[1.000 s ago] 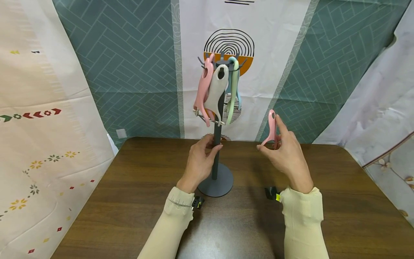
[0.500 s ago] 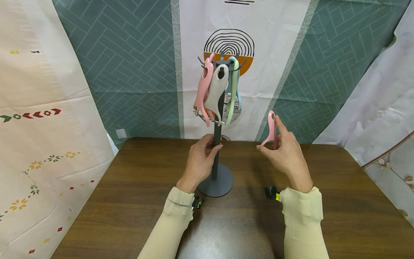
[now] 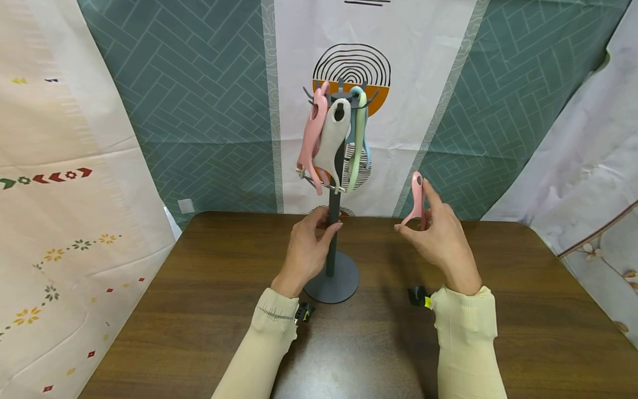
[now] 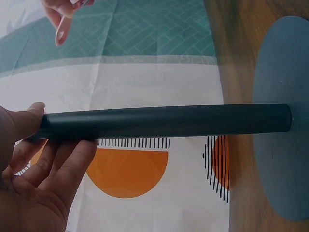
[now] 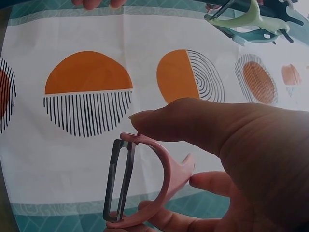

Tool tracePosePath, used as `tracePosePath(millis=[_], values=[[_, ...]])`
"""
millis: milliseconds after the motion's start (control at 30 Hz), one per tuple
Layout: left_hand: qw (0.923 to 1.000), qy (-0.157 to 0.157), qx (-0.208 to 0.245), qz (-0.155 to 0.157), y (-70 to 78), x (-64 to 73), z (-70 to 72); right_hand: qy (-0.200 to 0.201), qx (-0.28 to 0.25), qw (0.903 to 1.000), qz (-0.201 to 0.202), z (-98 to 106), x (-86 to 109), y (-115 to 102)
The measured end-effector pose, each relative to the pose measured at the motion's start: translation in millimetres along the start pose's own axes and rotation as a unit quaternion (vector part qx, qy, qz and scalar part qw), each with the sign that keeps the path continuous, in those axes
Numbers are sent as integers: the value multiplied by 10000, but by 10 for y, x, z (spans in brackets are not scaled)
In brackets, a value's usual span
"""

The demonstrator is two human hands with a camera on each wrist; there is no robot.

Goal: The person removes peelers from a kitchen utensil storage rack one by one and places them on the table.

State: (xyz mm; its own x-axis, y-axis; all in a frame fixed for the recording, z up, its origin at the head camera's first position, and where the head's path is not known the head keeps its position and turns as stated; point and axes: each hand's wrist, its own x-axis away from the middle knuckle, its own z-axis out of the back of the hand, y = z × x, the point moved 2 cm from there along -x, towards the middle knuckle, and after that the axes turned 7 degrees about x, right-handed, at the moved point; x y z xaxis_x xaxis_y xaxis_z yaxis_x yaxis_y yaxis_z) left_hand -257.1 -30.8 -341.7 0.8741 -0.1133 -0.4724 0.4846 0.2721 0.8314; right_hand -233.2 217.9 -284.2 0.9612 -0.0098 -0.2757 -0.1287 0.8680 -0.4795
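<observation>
Gripping the pole (image 3: 331, 260) below four hung peelers (image 3: 333, 137) is the left hand (image 3: 307, 249); the right hand (image 3: 442, 235) pinches an unhung pink Y-peeler (image 3: 417, 198).

**Layout on and above the Desk (image 3: 209, 332)**

The stand (image 3: 332, 260) is rising near the far edge, its base (image 3: 331, 292) resting slightly left of centre. From its top, a left peeler (image 3: 314, 133), a front peeler (image 3: 333, 138) and, on the right, a near peeler (image 3: 356, 149) and a rear peeler (image 5: 256, 36) are hanging. Below these, the left hand (image 3: 309, 246) is gripping the pole (image 4: 169, 121). Toward the far right corner, the right hand (image 3: 441, 235) is holding a fifth peeler (image 3: 416, 197). Behind the far edge, a cloth (image 3: 199, 138) is hanging.
</observation>
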Motion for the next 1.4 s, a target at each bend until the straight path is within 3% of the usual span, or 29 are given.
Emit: tracePosePath(millis=[1400], values=[[10000,-37,63,59,-18,-8,-14,-474,111,9983,-309,-129,-99,113]])
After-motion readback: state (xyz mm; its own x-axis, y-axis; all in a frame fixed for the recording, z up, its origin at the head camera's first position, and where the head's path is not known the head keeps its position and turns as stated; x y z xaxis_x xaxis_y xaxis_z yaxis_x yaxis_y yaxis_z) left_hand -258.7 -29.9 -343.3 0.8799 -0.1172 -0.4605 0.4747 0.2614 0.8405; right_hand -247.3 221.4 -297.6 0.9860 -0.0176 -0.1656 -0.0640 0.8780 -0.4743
